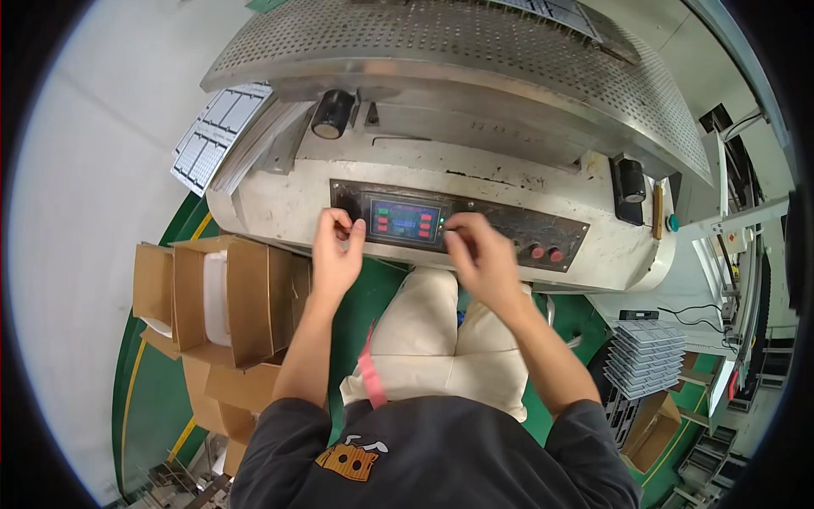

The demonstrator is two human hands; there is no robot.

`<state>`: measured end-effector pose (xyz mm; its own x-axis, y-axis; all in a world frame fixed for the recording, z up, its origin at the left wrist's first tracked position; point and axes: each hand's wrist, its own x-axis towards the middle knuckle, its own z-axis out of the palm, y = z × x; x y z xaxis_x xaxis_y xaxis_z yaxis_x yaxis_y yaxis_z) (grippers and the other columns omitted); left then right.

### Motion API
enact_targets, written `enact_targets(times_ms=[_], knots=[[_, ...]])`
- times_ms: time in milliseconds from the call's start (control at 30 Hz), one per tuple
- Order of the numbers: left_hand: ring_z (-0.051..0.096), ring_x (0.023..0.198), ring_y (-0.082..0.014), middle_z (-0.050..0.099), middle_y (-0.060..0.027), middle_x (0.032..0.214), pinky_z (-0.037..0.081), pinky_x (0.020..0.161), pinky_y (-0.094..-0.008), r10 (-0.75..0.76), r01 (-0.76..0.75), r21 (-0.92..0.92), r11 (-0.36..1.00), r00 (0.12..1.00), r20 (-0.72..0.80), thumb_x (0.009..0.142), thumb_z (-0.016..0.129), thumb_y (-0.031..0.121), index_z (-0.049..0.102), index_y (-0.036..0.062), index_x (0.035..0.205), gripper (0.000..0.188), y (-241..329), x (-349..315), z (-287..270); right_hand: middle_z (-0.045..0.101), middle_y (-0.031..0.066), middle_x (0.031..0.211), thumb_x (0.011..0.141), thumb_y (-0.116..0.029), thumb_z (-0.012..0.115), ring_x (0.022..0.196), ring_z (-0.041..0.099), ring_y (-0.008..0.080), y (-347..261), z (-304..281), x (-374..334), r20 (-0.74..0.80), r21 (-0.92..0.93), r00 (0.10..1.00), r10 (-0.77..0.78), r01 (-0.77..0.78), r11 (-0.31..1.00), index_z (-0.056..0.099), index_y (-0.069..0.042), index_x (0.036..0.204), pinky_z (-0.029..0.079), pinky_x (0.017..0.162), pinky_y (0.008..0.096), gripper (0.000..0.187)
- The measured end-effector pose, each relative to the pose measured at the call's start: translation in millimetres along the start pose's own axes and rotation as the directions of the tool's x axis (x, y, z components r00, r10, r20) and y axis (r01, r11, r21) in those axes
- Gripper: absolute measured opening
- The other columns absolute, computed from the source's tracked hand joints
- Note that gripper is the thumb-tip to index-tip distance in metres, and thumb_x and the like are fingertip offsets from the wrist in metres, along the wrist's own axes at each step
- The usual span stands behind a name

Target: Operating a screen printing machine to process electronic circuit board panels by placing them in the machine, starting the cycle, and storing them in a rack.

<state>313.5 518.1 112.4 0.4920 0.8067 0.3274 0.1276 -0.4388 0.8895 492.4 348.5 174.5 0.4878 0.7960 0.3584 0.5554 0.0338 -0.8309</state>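
Work at the control panel (530, 236) of a perforated-top bench machine (458, 55) appears under way: the display screen (404, 222) is lit, but no finished result shows, and what has been entered or remains to be entered cannot be told. From left to right: an open cardboard carton (248, 297) stands beside the machine. The left hand (337, 254), half curled, thumb and fingers apart, holds nothing visible near the panel's left end. The screen lies between the hands. The right hand (485, 261), loosely bent, thumb parted from forefinger, hovers at the screen's right edge; contact cannot be judged. Red push-buttons (555, 254) follow, beyond that hand.
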Motion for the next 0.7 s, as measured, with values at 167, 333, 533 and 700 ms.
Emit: enact_targets(times_ms=[167, 333, 533, 700], knots=[[0.043, 0.073, -0.0109, 0.047, -0.0021, 0.085, 0.041, 0.067, -0.0250, 0.023, -0.025, -0.009, 1.000, 0.993, -0.115, 0.091, 0.066, 0.000, 0.046, 0.0046, 0.089, 0.020, -27, -19, 31, 0.058, 0.0080, 0.066, 0.090, -0.010, 0.068, 0.057, 0.060, 0.0228, 37, 53, -3, -0.123, -0.161, 0.991, 0.047, -0.067, 0.985, 0.053, -0.006, 0.098, 0.049, 0.055, 0.0345, 0.018], [0.041, 0.071, -0.0109, 0.044, -0.0023, 0.083, 0.039, 0.065, -0.0252, 0.033, -0.026, 0.038, 0.999, 0.984, -0.177, 0.089, 0.068, -0.001, 0.046, 0.0042, 0.087, 0.023, -24, -20, 37, 0.057, 0.0071, 0.066, 0.088, -0.012, 0.069, 0.055, 0.059, 0.0276, 33, 58, 0, -0.167, -0.316, 0.981, 0.093, -0.143, 0.938, 0.049, -0.008, 0.094, 0.047, 0.051, 0.0398, 0.021], [0.041, 0.070, -0.0138, 0.043, -0.0041, 0.083, 0.038, 0.064, -0.0277, 0.022, -0.008, 0.075, 0.997, 0.982, -0.187, 0.088, 0.067, -0.001, 0.046, 0.0037, 0.085, 0.022, -17, -14, 39, 0.054, 0.0079, 0.064, 0.088, -0.012, 0.069, 0.054, 0.056, 0.0279, 36, 52, 0, -0.165, -0.285, 0.982, 0.089, -0.134, 0.949, 0.048, -0.007, 0.093, 0.046, 0.052, 0.0386, 0.022], [0.043, 0.068, -0.0195, 0.045, -0.0080, 0.083, 0.040, 0.062, -0.0317, 0.018, -0.013, 0.031, 0.999, 0.986, -0.168, 0.093, 0.061, 0.003, 0.048, 0.0023, 0.087, 0.014, -23, -15, 33, 0.056, 0.0081, 0.065, 0.088, -0.012, 0.069, 0.054, 0.058, 0.0283, 40, 53, -15, -0.139, -0.253, 0.987, 0.083, -0.117, 0.960, 0.048, -0.007, 0.093, 0.047, 0.051, 0.0390, 0.022]])
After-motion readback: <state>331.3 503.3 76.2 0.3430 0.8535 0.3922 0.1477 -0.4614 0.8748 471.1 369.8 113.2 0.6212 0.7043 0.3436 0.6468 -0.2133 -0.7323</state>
